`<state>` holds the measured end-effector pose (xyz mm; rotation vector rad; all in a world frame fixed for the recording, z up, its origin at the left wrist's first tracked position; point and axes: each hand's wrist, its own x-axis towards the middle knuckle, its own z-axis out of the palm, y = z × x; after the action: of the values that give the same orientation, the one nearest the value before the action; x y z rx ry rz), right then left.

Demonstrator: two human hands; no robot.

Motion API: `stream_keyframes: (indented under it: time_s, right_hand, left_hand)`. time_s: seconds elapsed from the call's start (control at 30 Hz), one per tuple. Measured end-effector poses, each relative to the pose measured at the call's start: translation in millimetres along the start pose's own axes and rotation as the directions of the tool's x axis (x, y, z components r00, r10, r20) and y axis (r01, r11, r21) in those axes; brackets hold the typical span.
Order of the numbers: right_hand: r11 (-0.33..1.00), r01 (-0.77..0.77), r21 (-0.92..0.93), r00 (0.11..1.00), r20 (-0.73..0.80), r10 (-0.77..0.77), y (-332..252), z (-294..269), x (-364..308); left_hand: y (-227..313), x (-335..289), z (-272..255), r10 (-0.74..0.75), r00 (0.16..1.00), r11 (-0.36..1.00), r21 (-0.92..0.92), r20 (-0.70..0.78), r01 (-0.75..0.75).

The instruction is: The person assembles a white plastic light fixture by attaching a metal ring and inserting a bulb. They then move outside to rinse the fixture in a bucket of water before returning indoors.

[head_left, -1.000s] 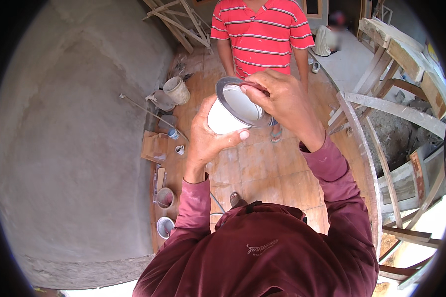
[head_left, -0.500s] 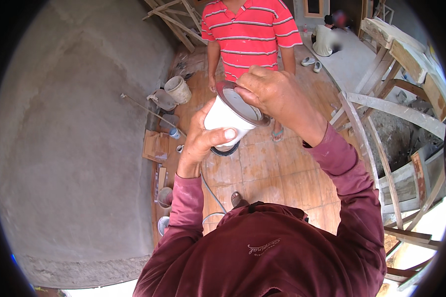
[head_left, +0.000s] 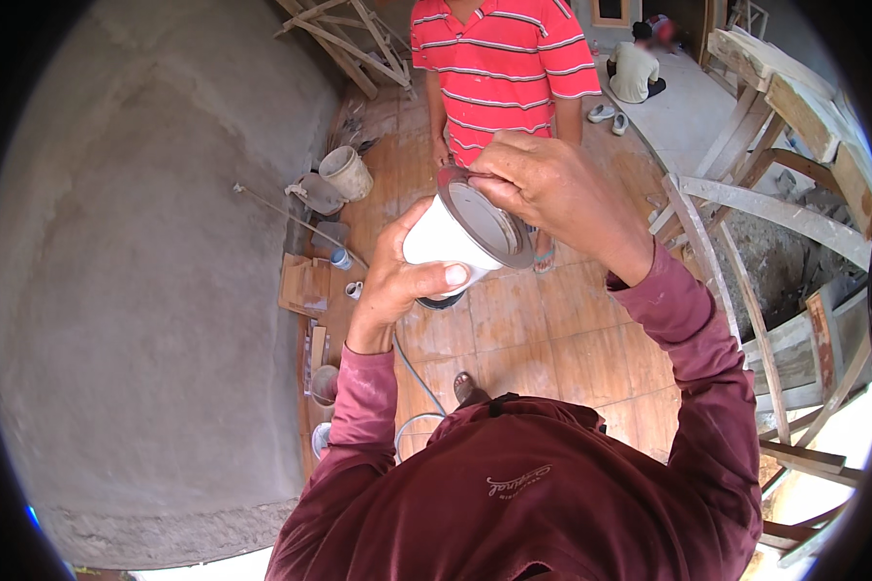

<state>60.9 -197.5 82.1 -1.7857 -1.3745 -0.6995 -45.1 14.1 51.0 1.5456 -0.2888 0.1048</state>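
Note:
Held up before my chest is a white, cup-shaped fitting point(head_left: 440, 239) with a wide grey-brown rim point(head_left: 515, 255) around a pale round face; its exact kind is unclear. My left hand point(head_left: 394, 278) wraps its side, thumb across the white body. With curled fingers pinched together, my right hand point(head_left: 559, 186) grips the upper edge of the rim; its fingertips are partly hidden. A dark round edge point(head_left: 441, 302) shows below the fitting, partly covered by my left hand. The fitting is tilted, its rimmed end toward the upper right.
A person in a red striped shirt point(head_left: 504, 73) stands close in front. Buckets point(head_left: 346, 174) and boards point(head_left: 303, 286) line the grey wall point(head_left: 155, 290) at left. Wooden framing point(head_left: 775, 203) rises at right. A hose point(head_left: 412, 373) lies on the tiled floor point(head_left: 552, 349). Another person point(head_left: 634, 75) sits farther back.
The fitting and both hands have shifted slightly right, and its rim faces me a little more. The person in red appears slightly farther right.

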Motion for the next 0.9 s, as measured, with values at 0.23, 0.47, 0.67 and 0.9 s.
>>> stream_keyframes:
  time_s: [0.23, 0.47, 0.67, 0.9]
  right_hand:
    - [0.936, -0.167, 0.311, 0.984, -0.003, 0.177, -5, -11, -5]
    - [0.996, -0.049, -0.072, 0.996, -0.076, 0.044, -3, 0, -11]
    - [0.982, 0.117, -0.151, 0.976, -0.167, -0.142, -5, 4, -11]
    - [0.972, 0.142, -0.189, 0.983, -0.090, -0.161, -9, 6, -9]
  left_hand:
    - [-6, 1, 9, 0.049, 0.999, 0.982, -0.179, -0.022, -0.052]
    - [-6, 1, 9, 0.013, 1.000, 0.994, -0.106, -0.016, -0.015]
    - [-9, 1, 11, 0.070, 0.997, 0.991, -0.114, -0.027, -0.073]
    - [-7, -4, 9, 0.078, 0.996, 0.995, -0.055, -0.052, -0.080]
